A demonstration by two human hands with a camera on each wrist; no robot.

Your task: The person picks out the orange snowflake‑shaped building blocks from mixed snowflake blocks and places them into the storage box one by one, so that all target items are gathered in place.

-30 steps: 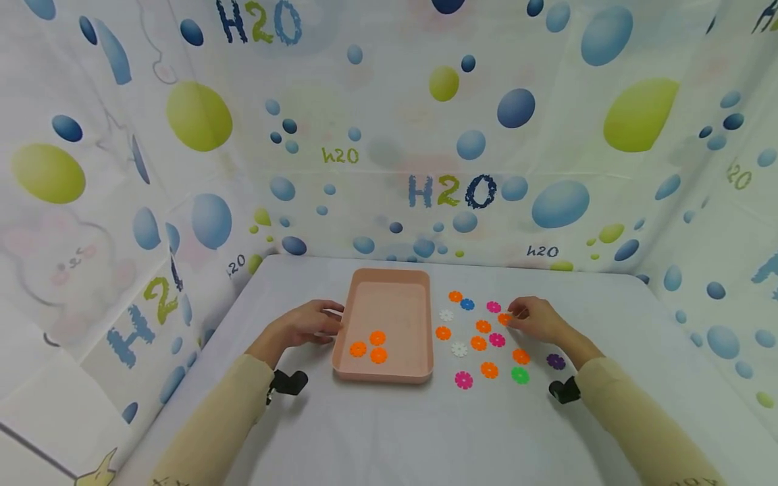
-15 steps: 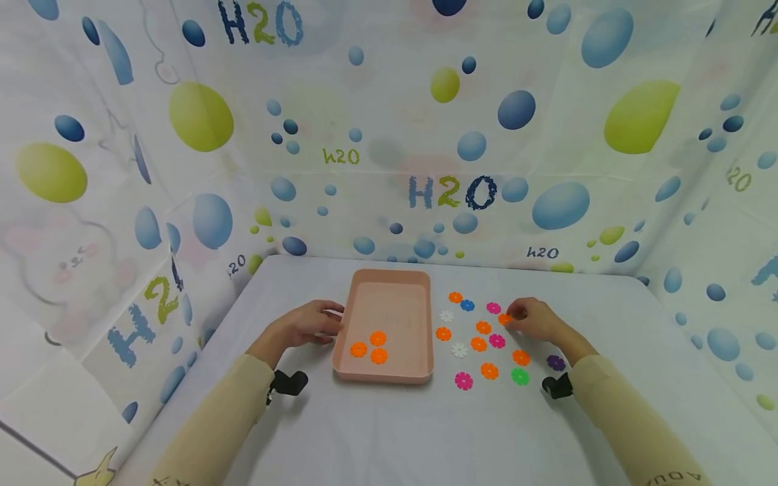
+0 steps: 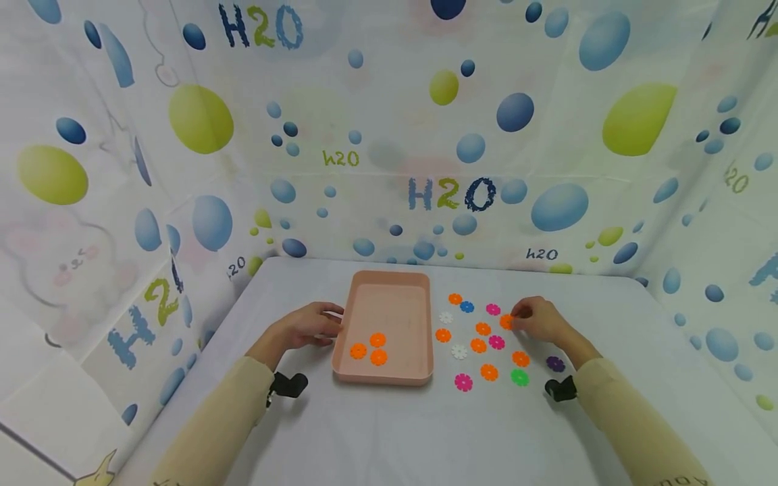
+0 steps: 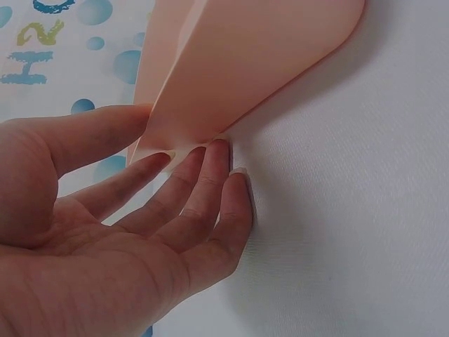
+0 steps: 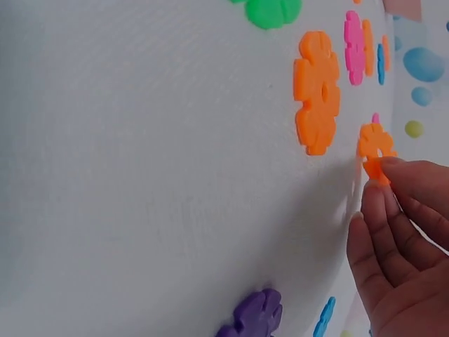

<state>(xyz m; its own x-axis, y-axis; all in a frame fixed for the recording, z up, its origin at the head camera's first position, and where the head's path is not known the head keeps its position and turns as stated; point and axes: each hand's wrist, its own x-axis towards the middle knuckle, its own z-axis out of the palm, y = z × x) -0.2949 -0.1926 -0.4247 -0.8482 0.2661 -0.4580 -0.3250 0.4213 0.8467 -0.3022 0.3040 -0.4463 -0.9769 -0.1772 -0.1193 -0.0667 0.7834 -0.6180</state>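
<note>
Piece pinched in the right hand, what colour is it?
Orange; the pinched piece shows best in the right wrist view.

Take the white table as your reference. Behind the table you face a printed backdrop bearing H2O lettering, blue ovals and green ovals; to the left of the table you see a pale animal print with pink cheeks
</note>
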